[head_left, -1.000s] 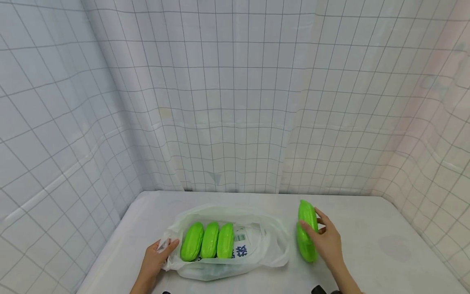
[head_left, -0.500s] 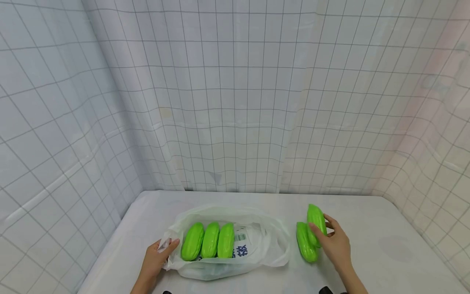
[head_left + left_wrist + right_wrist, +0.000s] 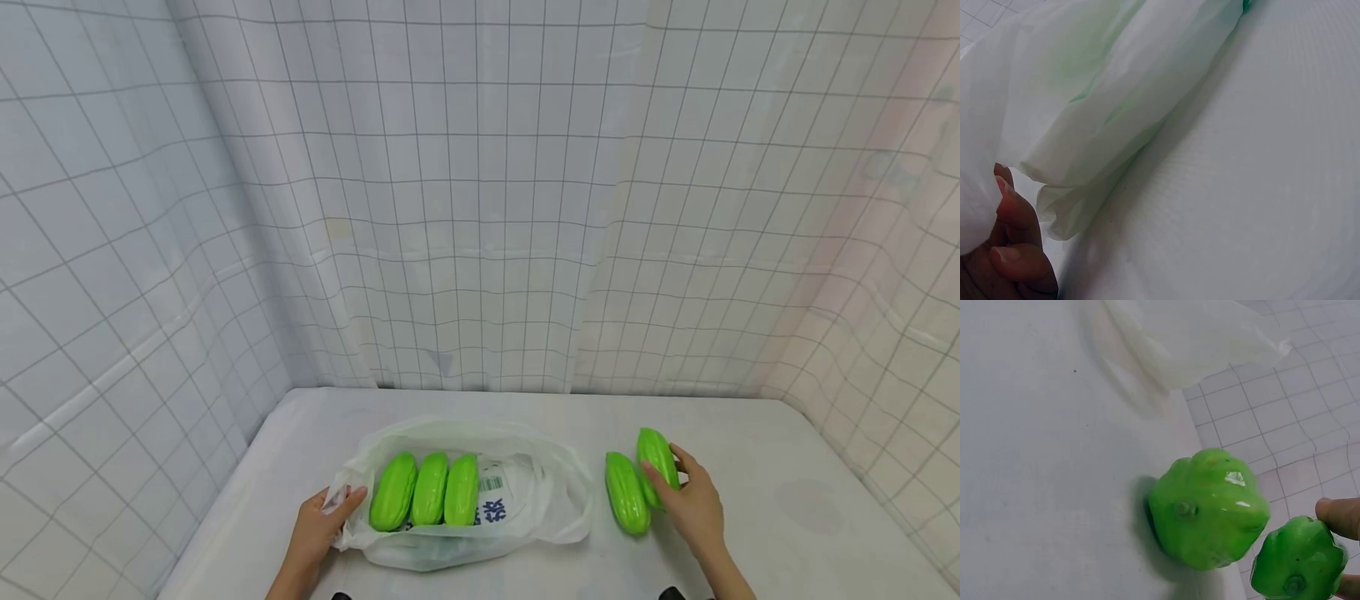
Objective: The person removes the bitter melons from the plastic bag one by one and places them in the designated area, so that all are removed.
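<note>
My left hand (image 3: 318,527) pinches the left edge of a translucent white plastic bag (image 3: 450,552) in the head view; the left wrist view shows the bag's film (image 3: 1147,94) beside curled fingers (image 3: 1019,212). Three glossy green ribbed gourds (image 3: 429,490) lie side by side in the bag's left part. On the right, my right hand (image 3: 693,504) holds another green ribbed gourd (image 3: 660,462) between thumb and fingers. Close to its left lies a loose gourd (image 3: 627,493) on the table. The right wrist view shows the held gourd (image 3: 1300,559) end-on, beside the loose one.
Printed white packaging with a barcode (image 3: 491,485) shows inside the bag, right of the gourds. A white cloth covers the table (image 3: 795,500). Gridded white curtains (image 3: 487,208) hang behind it and along both sides.
My right hand has carried its gourd rightward and lower, from over the loose gourd to a spot beside it. The left hand and the bag have stayed in place.
</note>
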Motion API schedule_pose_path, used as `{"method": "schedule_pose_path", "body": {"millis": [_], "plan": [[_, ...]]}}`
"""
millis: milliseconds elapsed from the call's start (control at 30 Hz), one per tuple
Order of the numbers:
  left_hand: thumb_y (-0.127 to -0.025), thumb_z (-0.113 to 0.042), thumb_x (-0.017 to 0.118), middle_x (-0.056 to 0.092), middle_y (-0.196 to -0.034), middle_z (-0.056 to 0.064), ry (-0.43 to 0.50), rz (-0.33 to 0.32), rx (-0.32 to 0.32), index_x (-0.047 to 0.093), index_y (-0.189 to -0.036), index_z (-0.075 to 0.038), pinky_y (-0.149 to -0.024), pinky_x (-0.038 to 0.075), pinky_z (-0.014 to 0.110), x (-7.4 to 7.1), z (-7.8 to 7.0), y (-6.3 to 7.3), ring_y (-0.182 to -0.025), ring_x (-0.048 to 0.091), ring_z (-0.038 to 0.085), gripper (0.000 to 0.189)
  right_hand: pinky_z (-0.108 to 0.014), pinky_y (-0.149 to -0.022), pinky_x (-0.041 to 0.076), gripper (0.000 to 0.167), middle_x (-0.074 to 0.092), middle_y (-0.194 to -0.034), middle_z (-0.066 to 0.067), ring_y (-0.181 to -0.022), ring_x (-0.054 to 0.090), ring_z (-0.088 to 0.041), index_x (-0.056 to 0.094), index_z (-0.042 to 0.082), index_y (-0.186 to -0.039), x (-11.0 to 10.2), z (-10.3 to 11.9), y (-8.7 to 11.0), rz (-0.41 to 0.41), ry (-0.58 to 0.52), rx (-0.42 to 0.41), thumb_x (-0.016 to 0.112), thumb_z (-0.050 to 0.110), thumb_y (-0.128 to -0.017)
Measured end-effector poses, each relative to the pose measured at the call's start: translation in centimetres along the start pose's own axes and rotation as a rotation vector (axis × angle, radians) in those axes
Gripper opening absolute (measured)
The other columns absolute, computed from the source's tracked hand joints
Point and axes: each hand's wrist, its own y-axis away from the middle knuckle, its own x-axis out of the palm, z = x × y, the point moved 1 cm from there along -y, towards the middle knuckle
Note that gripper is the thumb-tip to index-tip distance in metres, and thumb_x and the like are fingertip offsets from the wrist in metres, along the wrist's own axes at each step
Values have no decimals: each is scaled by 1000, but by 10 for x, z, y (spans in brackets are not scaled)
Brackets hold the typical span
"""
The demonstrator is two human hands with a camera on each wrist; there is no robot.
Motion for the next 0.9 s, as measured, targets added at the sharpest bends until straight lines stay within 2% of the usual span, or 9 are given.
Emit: {"method": "schedule_pose_path", "body": {"millis": [333,667,900], "plan": [[-82,-41,73,55,-82,3,14,-2,4,59,-89,-3,-65,42,27,0,0,-1,-75,48,15,41,-35,-58,42,76,53,-118,-31,-79,58,-30,42,-4,-135,0,-8,2,32,59,20,61,51,-88],[-83,-42,72,55,-84,3,7,1,5,59,-89,-3,-65,42,27,0,0,0,-76,48,15,42,-51,-72,45,78,51,-120,-33,-103,53,-47,41,-6,-135,-1,-12,3,95,118,52,58,54,-88],[-83,-42,72,50,-76,2,9,-3,3,58,-87,-4,-62,40,28,0,0,0,-72,47,15,40,-53,-73,44,79,51,-119,-33,-103,52,-46,42,-7,-134,-1,-17,2,113,136,48,58,55,-88]]}}
